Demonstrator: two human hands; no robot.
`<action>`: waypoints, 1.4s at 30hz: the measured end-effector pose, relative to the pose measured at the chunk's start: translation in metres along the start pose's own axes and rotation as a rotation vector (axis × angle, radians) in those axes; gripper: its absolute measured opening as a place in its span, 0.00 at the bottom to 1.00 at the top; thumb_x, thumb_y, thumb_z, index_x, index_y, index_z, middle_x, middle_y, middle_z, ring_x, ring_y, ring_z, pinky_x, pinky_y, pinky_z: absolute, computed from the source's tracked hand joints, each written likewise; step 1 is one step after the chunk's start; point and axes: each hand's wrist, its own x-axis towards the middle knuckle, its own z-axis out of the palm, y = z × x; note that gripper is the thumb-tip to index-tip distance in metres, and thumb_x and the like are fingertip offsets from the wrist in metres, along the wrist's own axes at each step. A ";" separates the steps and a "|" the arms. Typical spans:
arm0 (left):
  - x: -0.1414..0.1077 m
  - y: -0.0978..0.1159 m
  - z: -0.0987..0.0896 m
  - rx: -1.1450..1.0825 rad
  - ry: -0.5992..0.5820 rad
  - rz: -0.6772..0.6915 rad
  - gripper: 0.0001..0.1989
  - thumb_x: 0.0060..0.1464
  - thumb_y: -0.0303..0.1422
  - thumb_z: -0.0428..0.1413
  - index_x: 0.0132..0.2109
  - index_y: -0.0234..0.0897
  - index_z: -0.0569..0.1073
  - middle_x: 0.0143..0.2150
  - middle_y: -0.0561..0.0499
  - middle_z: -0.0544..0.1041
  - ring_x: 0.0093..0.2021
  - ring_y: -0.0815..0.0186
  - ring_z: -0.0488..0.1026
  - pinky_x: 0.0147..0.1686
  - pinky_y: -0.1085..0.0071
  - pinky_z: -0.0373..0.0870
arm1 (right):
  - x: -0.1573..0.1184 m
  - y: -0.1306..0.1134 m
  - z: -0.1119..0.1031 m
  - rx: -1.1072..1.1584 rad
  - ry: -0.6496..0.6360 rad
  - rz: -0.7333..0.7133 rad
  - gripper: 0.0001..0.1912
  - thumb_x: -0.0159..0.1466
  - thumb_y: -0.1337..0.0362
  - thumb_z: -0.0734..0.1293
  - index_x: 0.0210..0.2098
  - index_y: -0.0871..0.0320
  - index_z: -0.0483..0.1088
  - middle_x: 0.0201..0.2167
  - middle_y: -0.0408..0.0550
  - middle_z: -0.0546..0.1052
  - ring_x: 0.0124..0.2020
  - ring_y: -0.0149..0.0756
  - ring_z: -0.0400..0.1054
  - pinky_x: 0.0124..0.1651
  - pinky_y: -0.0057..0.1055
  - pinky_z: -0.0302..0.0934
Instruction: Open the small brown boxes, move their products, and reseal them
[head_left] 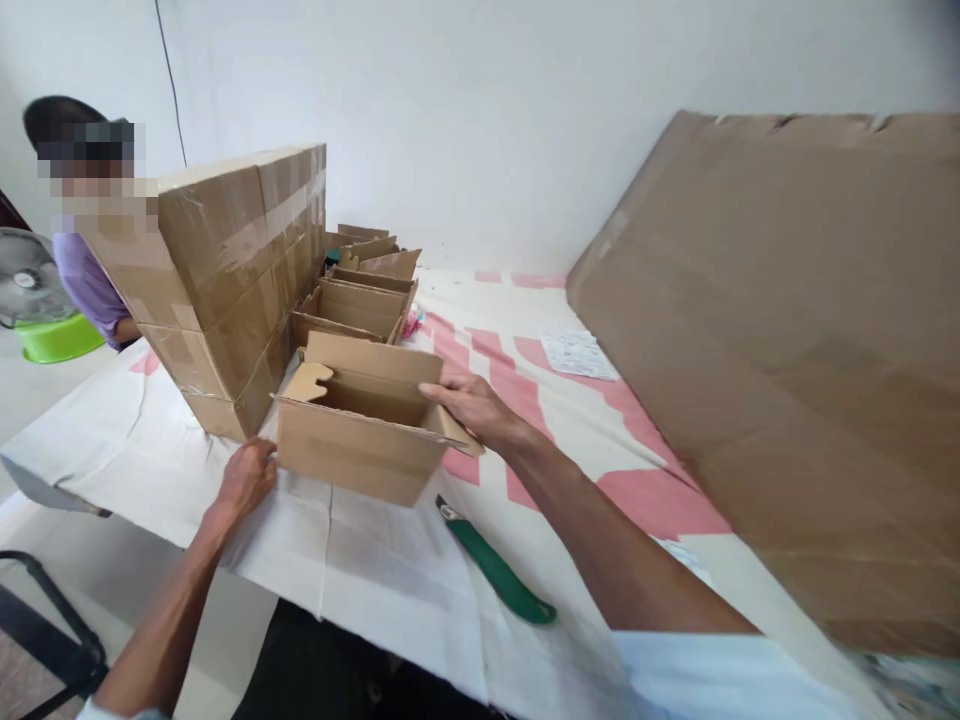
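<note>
An open cardboard box (360,455) sits tilted at the near side of the table, its flaps raised and its inside in shadow. My right hand (476,405) grips its right end, thumb over the rim and fingers hidden behind the flap. At the box's lower left corner is my left hand (247,475), fingers curled in close to the cardboard; what they hold, if anything, is hidden. A green-handled utility knife (502,575) lies on the cloth in front of the box, below my right forearm.
Taped closed cartons (232,270) are stacked at the left. Behind my box stand several open boxes (356,305) in a row. A large brown cardboard sheet (810,350) rises at the right. Across the table, a person (86,270) is beside a fan (30,280).
</note>
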 end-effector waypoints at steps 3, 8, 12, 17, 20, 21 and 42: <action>-0.030 -0.008 -0.013 -0.008 -0.023 -0.029 0.07 0.57 0.32 0.55 0.38 0.41 0.79 0.38 0.47 0.82 0.36 0.59 0.78 0.40 0.64 0.74 | 0.033 -0.007 0.024 -0.012 -0.003 -0.059 0.24 0.54 0.42 0.73 0.24 0.57 0.68 0.19 0.41 0.69 0.22 0.31 0.61 0.24 0.28 0.54; -0.011 0.022 0.008 -0.069 -0.068 0.118 0.09 0.58 0.35 0.57 0.43 0.40 0.80 0.41 0.45 0.82 0.42 0.56 0.79 0.47 0.61 0.75 | 0.071 -0.020 0.048 -0.037 0.091 -0.222 0.20 0.60 0.46 0.71 0.28 0.58 0.71 0.28 0.45 0.77 0.33 0.36 0.70 0.38 0.33 0.67; 0.029 0.047 0.039 -0.148 -0.135 0.126 0.14 0.55 0.30 0.58 0.49 0.40 0.79 0.42 0.46 0.84 0.44 0.56 0.80 0.50 0.63 0.75 | 0.049 -0.019 0.028 -0.142 0.247 -0.361 0.17 0.64 0.51 0.70 0.42 0.59 0.77 0.44 0.53 0.82 0.46 0.43 0.74 0.53 0.42 0.69; 0.058 0.052 0.065 -0.170 -0.157 0.098 0.14 0.55 0.28 0.56 0.48 0.39 0.79 0.40 0.48 0.83 0.41 0.59 0.79 0.45 0.65 0.74 | -0.063 0.010 -0.009 -0.344 0.242 -0.337 0.15 0.68 0.53 0.67 0.43 0.57 0.78 0.44 0.52 0.82 0.46 0.44 0.75 0.51 0.40 0.68; 0.065 0.049 0.070 -0.163 -0.161 0.091 0.16 0.55 0.27 0.55 0.49 0.39 0.79 0.39 0.48 0.83 0.40 0.59 0.79 0.45 0.65 0.73 | -0.132 0.048 -0.011 -0.496 0.254 -0.193 0.15 0.69 0.52 0.67 0.43 0.56 0.78 0.41 0.52 0.81 0.43 0.44 0.75 0.48 0.40 0.67; 0.066 0.048 0.070 -0.159 -0.166 0.095 0.17 0.54 0.27 0.54 0.50 0.39 0.79 0.40 0.48 0.83 0.41 0.59 0.79 0.46 0.65 0.74 | -0.149 0.063 -0.008 -0.551 0.257 -0.145 0.15 0.68 0.51 0.67 0.44 0.55 0.77 0.41 0.53 0.81 0.43 0.46 0.75 0.47 0.40 0.67; -0.117 0.092 0.063 -0.106 -0.282 0.408 0.18 0.60 0.34 0.61 0.57 0.44 0.80 0.65 0.43 0.78 0.68 0.50 0.71 0.67 0.52 0.67 | -0.222 0.110 0.030 0.302 0.364 0.161 0.25 0.60 0.39 0.65 0.31 0.57 0.72 0.22 0.45 0.74 0.21 0.33 0.64 0.26 0.31 0.60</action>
